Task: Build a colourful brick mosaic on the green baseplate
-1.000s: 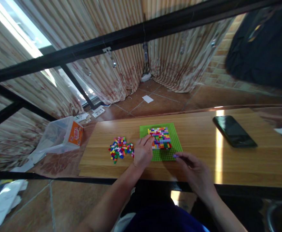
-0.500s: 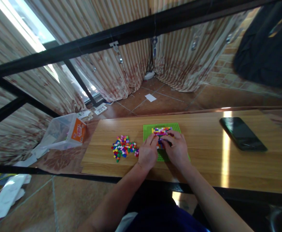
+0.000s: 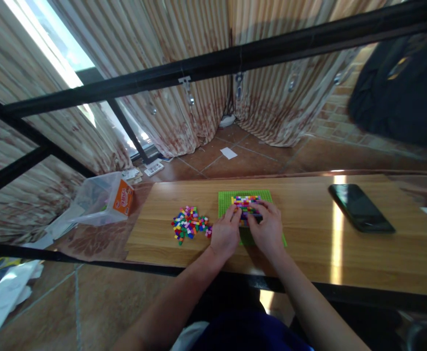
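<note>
A green baseplate [image 3: 223,199] lies on the wooden table, bearing a block of colourful toy bricks [image 3: 245,200] set in rows. My left hand [image 3: 226,234] rests at the left side of these bricks, its fingers bent together at their edge. From the right, my right hand [image 3: 267,225] reaches over the bricks with thumb and fingers curled in on them. Whatever small piece either hand may pinch is hidden by the fingers. Left of my left hand lies a loose pile of small mixed-colour bricks [image 3: 188,223].
A black phone [image 3: 361,208] lies on the right part of the wooden table [image 3: 308,253]. On the left, beyond the table, stands a clear plastic bin [image 3: 100,200] with an orange label. A black metal bar [image 3: 213,66] crosses in front of the striped curtains.
The view has shifted slightly, so everything sits a little lower. My right fingers have moved slightly over the bricks; both hands stay at the baseplate.
</note>
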Demonstrator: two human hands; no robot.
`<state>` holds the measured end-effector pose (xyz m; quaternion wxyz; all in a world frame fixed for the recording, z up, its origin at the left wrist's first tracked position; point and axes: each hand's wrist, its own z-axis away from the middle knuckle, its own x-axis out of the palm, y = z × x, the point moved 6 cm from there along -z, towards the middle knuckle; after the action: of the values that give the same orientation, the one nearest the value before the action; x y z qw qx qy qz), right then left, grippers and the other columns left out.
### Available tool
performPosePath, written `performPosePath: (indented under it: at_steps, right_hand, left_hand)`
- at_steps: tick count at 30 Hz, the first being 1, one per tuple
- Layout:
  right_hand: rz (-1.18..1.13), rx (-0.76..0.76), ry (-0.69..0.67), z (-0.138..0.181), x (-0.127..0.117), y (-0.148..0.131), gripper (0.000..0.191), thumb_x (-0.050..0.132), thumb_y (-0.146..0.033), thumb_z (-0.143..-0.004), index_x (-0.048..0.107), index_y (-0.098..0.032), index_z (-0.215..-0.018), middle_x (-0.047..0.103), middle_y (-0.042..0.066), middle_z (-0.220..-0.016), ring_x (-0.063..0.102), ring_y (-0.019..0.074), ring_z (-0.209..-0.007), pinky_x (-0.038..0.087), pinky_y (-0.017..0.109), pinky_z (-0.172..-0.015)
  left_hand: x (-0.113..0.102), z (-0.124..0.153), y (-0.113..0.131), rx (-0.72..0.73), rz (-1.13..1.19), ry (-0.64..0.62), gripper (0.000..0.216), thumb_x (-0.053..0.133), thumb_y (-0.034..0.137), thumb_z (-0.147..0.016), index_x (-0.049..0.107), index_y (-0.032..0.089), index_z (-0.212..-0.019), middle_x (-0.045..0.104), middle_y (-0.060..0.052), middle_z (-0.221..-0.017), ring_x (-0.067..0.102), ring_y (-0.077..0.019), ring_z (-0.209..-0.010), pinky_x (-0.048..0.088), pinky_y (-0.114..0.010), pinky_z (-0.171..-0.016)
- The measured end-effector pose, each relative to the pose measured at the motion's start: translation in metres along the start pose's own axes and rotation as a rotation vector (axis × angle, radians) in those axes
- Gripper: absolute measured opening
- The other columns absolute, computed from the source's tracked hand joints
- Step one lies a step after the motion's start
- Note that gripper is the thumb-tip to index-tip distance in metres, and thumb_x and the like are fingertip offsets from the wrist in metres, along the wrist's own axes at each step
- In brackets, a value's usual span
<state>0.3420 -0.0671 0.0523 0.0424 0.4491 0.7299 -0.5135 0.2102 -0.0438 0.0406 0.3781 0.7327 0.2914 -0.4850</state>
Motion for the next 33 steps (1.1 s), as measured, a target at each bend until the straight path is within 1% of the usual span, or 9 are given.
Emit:
performPosePath:
  at_steps: [3,6,9,12,17,22,25,30,33]
  right_hand:
    - [0.022,0.039,0.027,-0.002,-0.002,0.004,0.032,0.056,-0.036,-0.087,0.072,-0.017,-0.108,0.061,0.018,-0.12,0.053,0.0296,-0.116,0.044,0.051,-0.102]
    - [0.076,0.079,0.012,-0.004,0.005,0.007,0.039,0.056,-0.04,-0.087,0.069,-0.015,-0.115,0.059,0.02,-0.124,0.05,0.032,-0.121,0.042,0.053,-0.102]
    - [0.07,0.113,0.005,-0.004,0.013,0.011,0.039,0.056,-0.041,-0.087,0.068,-0.016,-0.116,0.059,0.019,-0.123,0.051,0.032,-0.119,0.041,0.054,-0.102]
    - [0.038,0.163,0.021,-0.005,0.017,0.016,0.039,0.057,-0.042,-0.086,0.068,-0.017,-0.114,0.06,0.019,-0.12,0.052,0.032,-0.115,0.042,0.054,-0.1]
    - [-0.024,0.203,0.032,-0.006,0.018,0.02,0.038,0.06,-0.043,-0.083,0.068,-0.018,-0.111,0.061,0.017,-0.116,0.053,0.031,-0.113,0.042,0.053,-0.1]
    - [-0.016,0.217,0.031,-0.004,0.018,0.019,0.039,0.061,-0.044,-0.083,0.068,-0.019,-0.112,0.06,0.017,-0.118,0.053,0.0311,-0.113,0.042,0.052,-0.1]
    - [-0.008,0.237,0.007,-0.005,0.019,0.02,0.043,0.061,-0.046,-0.083,0.068,-0.017,-0.114,0.06,0.018,-0.119,0.053,0.032,-0.113,0.042,0.053,-0.099]
    - [-0.054,0.234,-0.02,-0.009,0.017,0.026,0.046,0.064,-0.049,-0.08,0.071,-0.016,-0.111,0.063,0.017,-0.111,0.057,0.0308,-0.107,0.044,0.054,-0.098]
    - [-0.121,0.2,-0.008,-0.007,0.005,0.029,0.045,0.061,-0.051,-0.084,0.073,-0.016,-0.11,0.066,0.015,-0.106,0.06,0.0274,-0.101,0.048,0.05,-0.095]
  left_hand:
    - [-0.002,0.0,0.001,0.001,0.04,-0.005,0.047,0.041,0.01,-0.096,0.051,0.016,-0.141,0.053,-0.015,-0.149,0.06,-0.0242,-0.128,0.056,-0.036,-0.1]
    - [-0.006,0.001,0.001,0.015,0.117,0.009,0.054,0.038,0.009,-0.095,0.041,0.015,-0.149,0.051,-0.016,-0.15,0.054,-0.0243,-0.135,0.055,-0.037,-0.103]
    - [-0.011,0.006,-0.002,-0.003,0.202,0.053,0.057,0.038,0.011,-0.096,0.035,0.017,-0.152,0.053,-0.015,-0.148,0.055,-0.0239,-0.134,0.055,-0.039,-0.104]
    - [-0.017,0.017,-0.009,-0.037,0.271,0.103,0.054,0.04,0.014,-0.096,0.038,0.019,-0.15,0.057,-0.014,-0.143,0.059,-0.0231,-0.129,0.055,-0.038,-0.104]
    - [-0.025,0.041,-0.021,-0.055,0.333,0.145,0.046,0.043,0.015,-0.096,0.047,0.017,-0.142,0.063,-0.013,-0.133,0.062,-0.0218,-0.124,0.055,-0.038,-0.103]
    - [-0.039,0.059,-0.035,-0.082,0.322,0.234,0.039,0.044,0.015,-0.097,0.054,0.018,-0.134,0.068,-0.012,-0.124,0.064,-0.0202,-0.119,0.055,-0.037,-0.104]
    - [-0.047,0.068,-0.049,-0.131,0.292,0.291,0.035,0.046,0.016,-0.097,0.057,0.018,-0.13,0.069,-0.012,-0.121,0.065,-0.0206,-0.115,0.056,-0.037,-0.1]
    - [-0.051,0.081,-0.065,-0.179,0.304,0.281,0.031,0.05,0.014,-0.094,0.06,0.018,-0.124,0.069,-0.01,-0.116,0.066,-0.0197,-0.109,0.058,-0.035,-0.094]
    - [-0.049,0.087,-0.068,-0.209,0.268,0.25,0.031,0.055,0.012,-0.09,0.062,0.018,-0.12,0.067,-0.01,-0.115,0.065,-0.0209,-0.109,0.057,-0.037,-0.095]
